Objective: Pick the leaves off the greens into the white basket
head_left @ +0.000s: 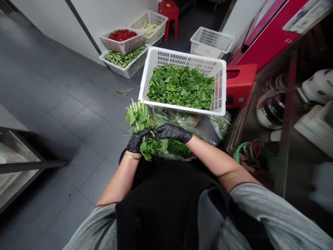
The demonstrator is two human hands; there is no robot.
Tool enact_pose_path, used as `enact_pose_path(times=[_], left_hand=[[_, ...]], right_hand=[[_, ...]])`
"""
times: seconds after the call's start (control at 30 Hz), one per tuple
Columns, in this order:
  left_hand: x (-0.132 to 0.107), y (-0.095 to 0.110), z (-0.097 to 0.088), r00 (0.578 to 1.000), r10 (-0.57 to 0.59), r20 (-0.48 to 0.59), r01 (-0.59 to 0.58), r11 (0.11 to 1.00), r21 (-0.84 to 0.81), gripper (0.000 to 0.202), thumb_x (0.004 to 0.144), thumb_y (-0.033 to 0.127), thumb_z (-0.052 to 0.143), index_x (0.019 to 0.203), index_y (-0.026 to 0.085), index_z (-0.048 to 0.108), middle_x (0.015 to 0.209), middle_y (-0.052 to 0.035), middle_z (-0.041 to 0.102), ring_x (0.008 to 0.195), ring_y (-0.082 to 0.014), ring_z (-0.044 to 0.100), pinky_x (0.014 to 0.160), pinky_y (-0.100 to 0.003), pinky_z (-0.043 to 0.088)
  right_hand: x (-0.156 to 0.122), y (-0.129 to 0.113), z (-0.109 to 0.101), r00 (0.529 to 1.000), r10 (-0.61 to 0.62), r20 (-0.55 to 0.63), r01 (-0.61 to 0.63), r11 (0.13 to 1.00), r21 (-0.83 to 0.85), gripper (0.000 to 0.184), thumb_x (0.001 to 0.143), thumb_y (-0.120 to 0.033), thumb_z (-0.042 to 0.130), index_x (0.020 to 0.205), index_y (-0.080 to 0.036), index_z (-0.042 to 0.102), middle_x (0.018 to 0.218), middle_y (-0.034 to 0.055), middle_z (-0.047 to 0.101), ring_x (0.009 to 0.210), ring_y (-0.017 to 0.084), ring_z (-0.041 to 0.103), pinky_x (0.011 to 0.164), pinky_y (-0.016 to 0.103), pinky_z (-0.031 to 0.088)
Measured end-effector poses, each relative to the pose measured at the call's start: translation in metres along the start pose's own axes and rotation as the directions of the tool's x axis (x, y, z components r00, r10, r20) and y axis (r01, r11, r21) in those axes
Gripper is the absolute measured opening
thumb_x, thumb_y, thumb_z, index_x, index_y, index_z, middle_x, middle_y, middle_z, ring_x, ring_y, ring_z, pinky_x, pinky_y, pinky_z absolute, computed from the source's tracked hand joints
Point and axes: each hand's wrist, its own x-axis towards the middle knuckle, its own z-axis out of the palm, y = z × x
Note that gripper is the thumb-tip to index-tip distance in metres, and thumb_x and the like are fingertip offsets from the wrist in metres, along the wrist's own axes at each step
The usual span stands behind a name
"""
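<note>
While curling the black-gloved left hand [140, 139] around the middle of a bunch of leafy greens [137, 116], at the centre of the frame, bringing the right hand [173, 133] against it from the other side, with bent fingers meeting the left ones over the stems. Pointing the pale stem ends toward the top of the frame and letting leaves hang below the gloves. Gripping at the middle, probably, to bind loose stems into one bundle. Sitting the hands just above loose greens [179, 149] and just short of a clear plastic bag [179, 118], presumably left close for easy reach. Facing, at upper centre, a white basket [221, 88] holding a heap of leaves [182, 85], likely turned long side on for a wide opening. Seeing a red stool [243, 81] at its right, perhaps serving as a prop, but not making out any contact underneath. Spotting, farther off at upper left, a chilli basket [131, 46] resting over green stalks [121, 59], likely stacked for saving floor.

Losing the right fingertips among leaves and glove, so not telling whether pinching a stem or merely touching. Guessing little about the bag's contents through glare; finding the metal pot [270, 109] at right dim and blurred.
</note>
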Motion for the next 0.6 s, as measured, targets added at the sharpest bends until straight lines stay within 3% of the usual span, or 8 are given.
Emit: enact_pose_path(times=[0.1,0.23,0.37,0.43,0.5,0.53,0.57,0.6], left_hand=[[0.001,-0.003,-0.002,1.0,-0.018,-0.006,0.018,0.999,0.039,0.031,0.055,0.022,0.091,0.083,0.013,0.08,0.061,-0.002,0.07,0.068,-0.0229,0.073,0.071,-0.036,0.061],[0.005,-0.013,-0.004,0.978,0.184,-0.102,-0.181,0.983,0.035,0.031,0.053,0.025,0.093,0.081,0.018,0.079,0.059,0.0037,0.067,0.06,-0.0143,0.067,0.067,-0.028,0.057],[0.012,-0.015,-0.008,0.913,0.352,-0.206,-0.366,0.93,-0.034,0.031,0.055,0.033,0.093,0.08,0.022,0.079,0.066,0.0052,0.07,0.059,-0.0098,0.063,0.062,-0.023,0.053],[0.014,-0.01,-0.013,0.918,0.346,-0.195,-0.35,0.937,0.014,0.033,0.056,0.033,0.093,0.083,0.02,0.08,0.065,0.0042,0.069,0.055,-0.0092,0.06,0.055,-0.022,0.05],[0.014,-0.002,-0.019,0.954,0.255,-0.159,-0.243,0.966,0.089,0.035,0.057,0.032,0.093,0.086,0.018,0.08,0.059,0.0042,0.065,0.048,-0.0083,0.055,0.047,-0.021,0.045],[0.013,0.002,-0.022,0.97,0.191,-0.149,-0.177,0.979,0.105,0.034,0.058,0.032,0.092,0.086,0.016,0.08,0.056,0.0043,0.063,0.045,-0.0081,0.053,0.044,-0.021,0.043],[0.013,0.006,-0.025,0.982,0.122,-0.142,-0.108,0.989,0.099,0.034,0.06,0.032,0.091,0.087,0.015,0.08,0.054,0.0042,0.062,0.043,-0.008,0.052,0.043,-0.021,0.042],[0.012,0.009,-0.027,0.99,0.056,-0.132,-0.046,0.996,0.074,0.034,0.062,0.032,0.09,0.088,0.014,0.08,0.053,0.0038,0.061,0.042,-0.0083,0.052,0.042,-0.021,0.042]], right_hand=[[0.003,0.01,0.003,0.999,0.017,-0.037,-0.012,0.994,0.11,0.043,0.066,-0.058,0.083,0.076,-0.016,0.078,0.08,0.0042,0.076,0.079,0.019,0.069,0.087,0.036,0.056],[0.006,0.017,0.008,0.985,0.02,-0.171,-0.014,0.999,0.039,0.042,0.07,-0.059,0.081,0.072,-0.017,0.076,0.079,0.0042,0.076,0.078,0.019,0.068,0.085,0.035,0.055],[0.008,0.008,-0.005,0.878,-0.086,-0.47,0.005,0.985,-0.171,0.036,0.084,-0.052,0.072,0.072,-0.017,0.074,0.082,0.0068,0.075,0.081,0.02,0.068,0.089,0.039,0.056],[0.007,-0.004,-0.035,0.785,-0.16,-0.598,0.02,0.972,-0.234,0.035,0.091,-0.049,0.063,0.077,-0.018,0.073,0.087,0.0081,0.075,0.085,0.022,0.069,0.093,0.043,0.055],[0.005,-0.02,-0.082,0.69,-0.24,-0.682,0.03,0.952,-0.305,0.034,0.098,-0.045,0.052,0.091,-0.019,0.073,0.101,0.0094,0.074,0.098,0.022,0.069,0.099,0.044,0.053],[0.005,-0.029,-0.111,0.61,-0.33,-0.721,0.006,0.911,-0.412,0.033,0.1,-0.044,0.049,0.098,-0.019,0.072,0.107,0.0098,0.073,0.105,0.022,0.068,0.101,0.044,0.052],[0.006,-0.038,-0.139,0.545,-0.407,-0.732,-0.068,0.85,-0.523,0.033,0.1,-0.043,0.05,0.102,-0.017,0.071,0.111,0.0117,0.072,0.111,0.023,0.067,0.104,0.044,0.05],[0.008,-0.047,-0.164,0.525,-0.439,-0.729,-0.172,0.785,-0.596,0.036,0.099,-0.044,0.052,0.105,-0.014,0.07,0.114,0.0147,0.071,0.115,0.025,0.065,0.106,0.044,0.048]])
